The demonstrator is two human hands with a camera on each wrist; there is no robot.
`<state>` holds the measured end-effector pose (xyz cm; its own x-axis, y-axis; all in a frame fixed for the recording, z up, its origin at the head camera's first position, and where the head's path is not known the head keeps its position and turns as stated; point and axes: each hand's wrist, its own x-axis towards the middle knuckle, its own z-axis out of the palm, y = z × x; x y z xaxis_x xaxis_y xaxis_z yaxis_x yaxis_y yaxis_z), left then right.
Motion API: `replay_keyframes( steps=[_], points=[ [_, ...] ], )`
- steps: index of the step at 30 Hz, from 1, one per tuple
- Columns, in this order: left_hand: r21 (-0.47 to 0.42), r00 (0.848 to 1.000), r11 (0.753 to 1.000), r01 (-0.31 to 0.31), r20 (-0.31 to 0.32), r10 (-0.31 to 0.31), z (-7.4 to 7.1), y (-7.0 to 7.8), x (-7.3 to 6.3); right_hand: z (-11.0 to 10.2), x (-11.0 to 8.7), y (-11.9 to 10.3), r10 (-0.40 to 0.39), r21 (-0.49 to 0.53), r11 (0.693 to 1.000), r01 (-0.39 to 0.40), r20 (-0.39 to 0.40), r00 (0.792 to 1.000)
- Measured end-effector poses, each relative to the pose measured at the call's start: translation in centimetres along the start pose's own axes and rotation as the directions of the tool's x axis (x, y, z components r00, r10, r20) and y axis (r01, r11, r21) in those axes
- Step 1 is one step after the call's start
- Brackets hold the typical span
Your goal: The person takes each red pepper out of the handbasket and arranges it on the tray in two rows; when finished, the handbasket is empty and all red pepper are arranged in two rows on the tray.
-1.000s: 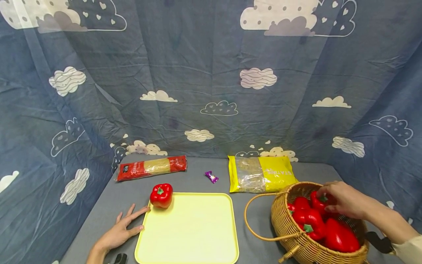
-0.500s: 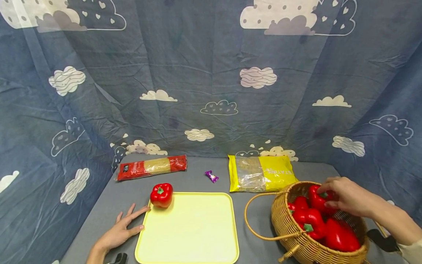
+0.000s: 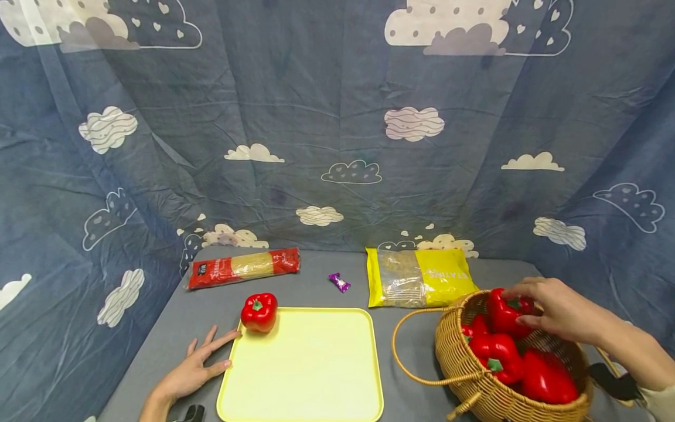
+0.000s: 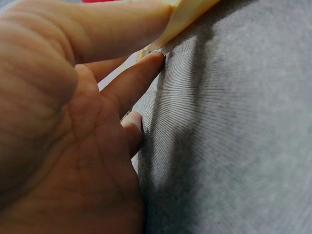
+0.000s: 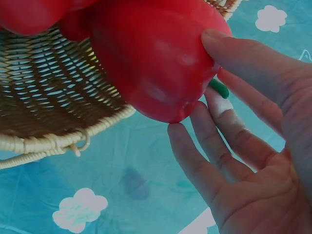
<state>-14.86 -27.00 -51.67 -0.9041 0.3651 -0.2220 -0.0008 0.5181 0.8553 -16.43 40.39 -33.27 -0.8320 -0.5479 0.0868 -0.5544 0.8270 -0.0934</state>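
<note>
My right hand (image 3: 559, 308) grips a red bell pepper (image 3: 505, 316) by its stem end, at the back of the wicker basket (image 3: 453, 363). In the right wrist view, thumb and fingertips close around that pepper (image 5: 151, 58), near its green stem. Several other red peppers lie in the basket, one with a green stem (image 3: 498, 357) facing up. My left hand (image 3: 190, 369) rests on the table with spread fingers, thumb and index fingertip touching the left rim of the yellow tray (image 3: 300, 363). Another red bell pepper (image 3: 259, 312) sits on the tray's back left corner.
Behind the tray lie a red noodle packet (image 3: 245, 268), a small purple wrapped candy (image 3: 339, 282) and a yellow plastic packet (image 3: 422, 278). The basket's handle (image 3: 401, 351) leans out towards the tray. A cloud-printed curtain (image 3: 337, 117) encloses the table.
My right hand has lifted the gripped pepper slightly, up and to the left within the basket. My left hand and the tray have stayed in place.
</note>
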Motion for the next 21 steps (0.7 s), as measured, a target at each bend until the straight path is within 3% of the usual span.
replay_keyframes(
  steps=[8,16,21],
  points=[
    [-0.003,1.0,1.0,0.003,0.0,-0.003,0.1,0.0,0.0,-1.2,0.4,-1.0,0.029,-0.025,0.999,-0.03,-0.046,0.999],
    [0.007,1.0,1.0,-0.001,-0.009,0.001,0.1,0.1,-0.1,-2.1,1.0,-1.6,-0.083,-0.092,0.993,0.071,-0.143,0.986],
    [0.013,1.0,1.0,0.001,-0.012,-0.001,0.1,0.1,-0.1,-2.9,1.8,-2.4,-0.098,-0.118,0.99,0.081,-0.153,0.983]
  ],
)
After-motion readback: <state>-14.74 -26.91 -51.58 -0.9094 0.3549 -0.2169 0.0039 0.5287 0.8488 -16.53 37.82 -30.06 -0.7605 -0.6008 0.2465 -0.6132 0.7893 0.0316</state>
